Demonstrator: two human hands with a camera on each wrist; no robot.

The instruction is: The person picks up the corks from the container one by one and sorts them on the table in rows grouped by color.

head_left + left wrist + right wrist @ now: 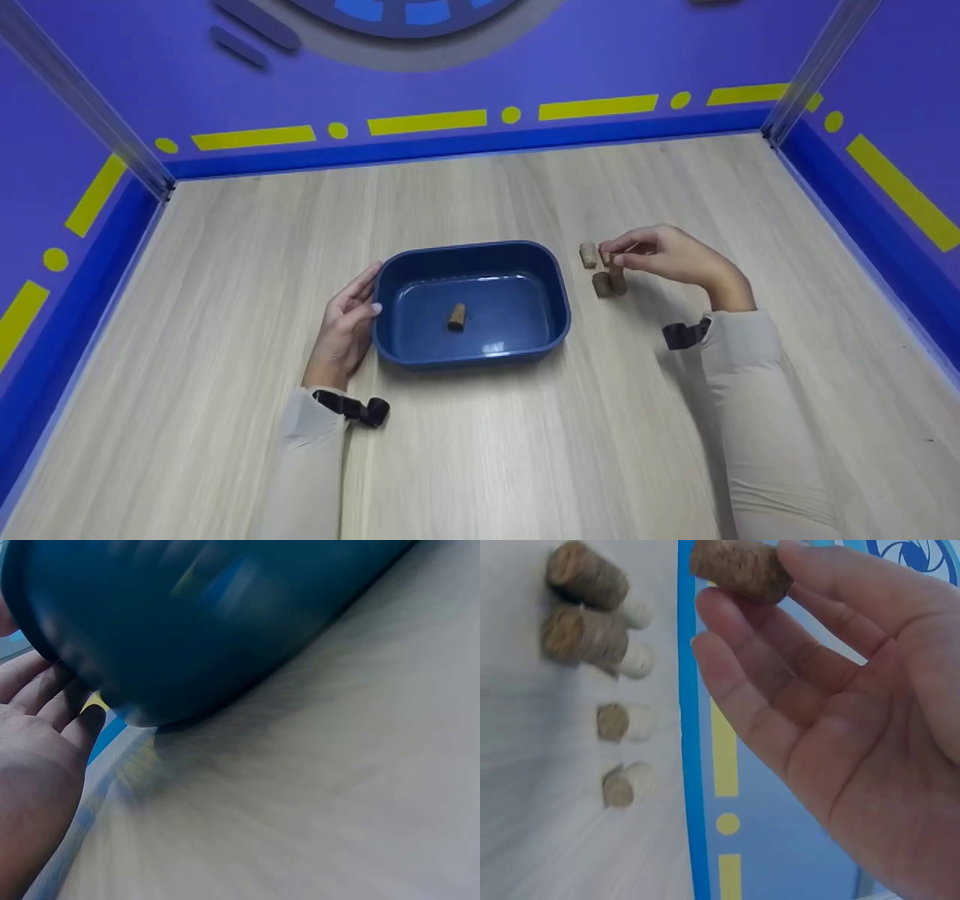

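Observation:
A dark blue rectangular dish (471,359) sits on the table, with a single cork (457,317) inside. My left hand (347,324) holds the dish at its left end, thumb at the rim and fingers along the outer wall. The left wrist view shows the fingers (45,694) against the blue side, somewhat blurred. To the right of the dish, my right hand (670,256) pinches a cork (739,570) between thumb and fingertips, above the table. Several other corks are close by, including a pale one (588,255) and a darker one (602,285).
Purple-blue panels with yellow marks (427,122) wall the light wooden table (480,450) at the back and both sides. A black wrist camera (684,335) sits at the right cuff, another camera (373,412) at the left cuff.

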